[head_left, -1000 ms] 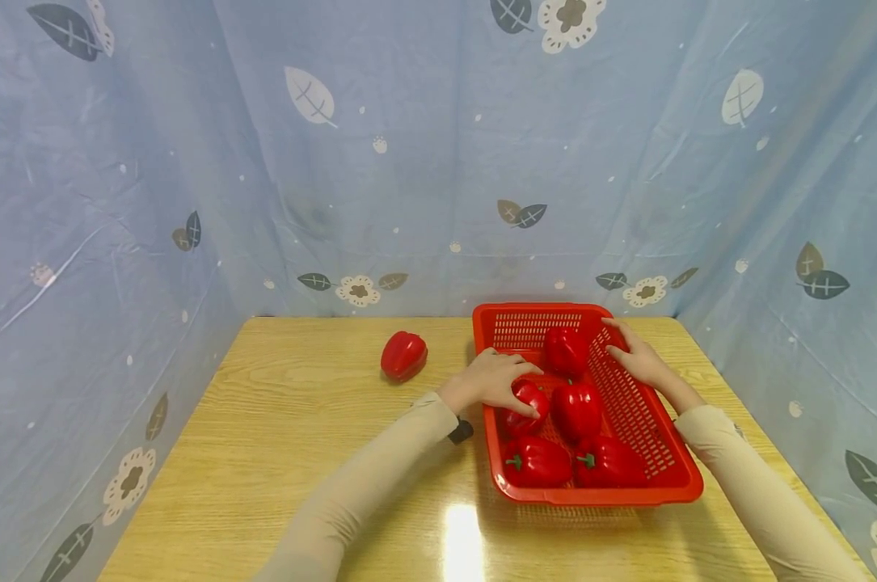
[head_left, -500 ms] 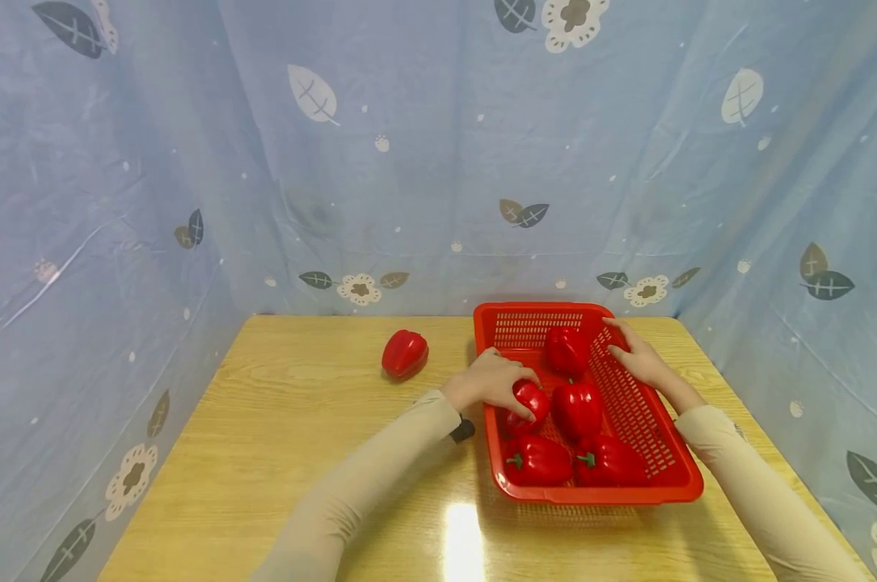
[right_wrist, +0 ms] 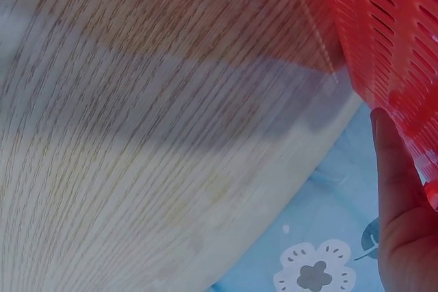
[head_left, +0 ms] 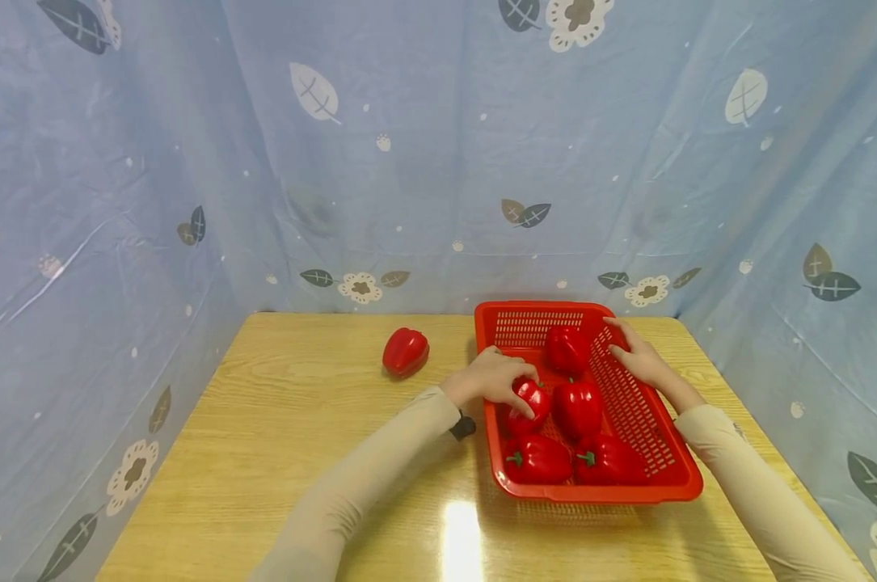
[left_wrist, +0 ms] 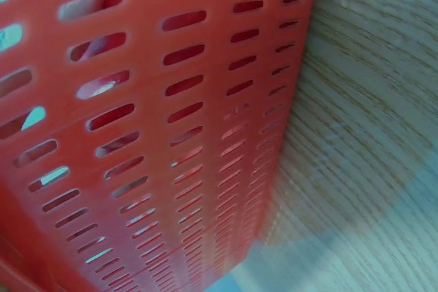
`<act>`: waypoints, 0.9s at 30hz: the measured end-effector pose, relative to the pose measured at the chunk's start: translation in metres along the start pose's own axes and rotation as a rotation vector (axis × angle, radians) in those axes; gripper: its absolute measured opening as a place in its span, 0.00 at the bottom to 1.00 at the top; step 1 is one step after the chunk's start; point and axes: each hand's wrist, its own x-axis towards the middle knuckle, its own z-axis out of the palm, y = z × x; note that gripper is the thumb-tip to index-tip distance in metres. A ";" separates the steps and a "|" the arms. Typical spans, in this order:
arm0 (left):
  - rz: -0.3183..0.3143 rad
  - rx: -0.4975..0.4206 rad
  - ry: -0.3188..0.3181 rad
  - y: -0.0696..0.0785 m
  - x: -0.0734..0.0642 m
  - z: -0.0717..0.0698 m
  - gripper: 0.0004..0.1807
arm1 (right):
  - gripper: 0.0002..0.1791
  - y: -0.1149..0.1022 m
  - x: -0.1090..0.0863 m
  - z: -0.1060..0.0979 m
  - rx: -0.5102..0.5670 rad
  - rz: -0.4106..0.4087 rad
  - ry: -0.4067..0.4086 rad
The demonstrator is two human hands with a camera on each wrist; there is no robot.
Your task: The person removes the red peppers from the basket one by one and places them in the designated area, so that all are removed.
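Observation:
My left hand (head_left: 492, 378) reaches over the left rim of a red plastic basket (head_left: 598, 493). Its thumb and fingers curl round a red bell pepper (head_left: 534, 398) inside, covering part of it. At the opposite side, my right hand (head_left: 640, 360) grips the basket's right rim, with the thumb inside; one finger (right_wrist: 393, 169) lies along the outer wall in the right wrist view. Several more red bell peppers lie in the basket, among them a front-left pepper (head_left: 540, 459) with a green stem. The left wrist view shows the slotted basket wall (left_wrist: 185, 100), hiding that hand.
Another red bell pepper (head_left: 405, 352) lies on the wooden table (head_left: 300, 404), left of the basket. A blue patterned curtain (head_left: 409, 162) surrounds the table at the back and sides. A small black object (head_left: 463, 426) shows at my left wrist.
My left hand's thumb and fingers have drawn in round the bell pepper. The right hand and the basket have hardly moved.

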 end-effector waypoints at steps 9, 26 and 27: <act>-0.012 -0.041 0.053 0.001 -0.001 -0.003 0.30 | 0.30 -0.001 0.000 0.000 -0.016 -0.014 0.002; 0.029 -0.133 0.274 -0.006 -0.005 -0.004 0.28 | 0.30 0.002 0.000 -0.001 -0.034 -0.025 0.003; 0.029 -0.151 0.289 -0.007 -0.005 -0.005 0.28 | 0.30 0.002 0.000 -0.001 -0.034 -0.029 0.003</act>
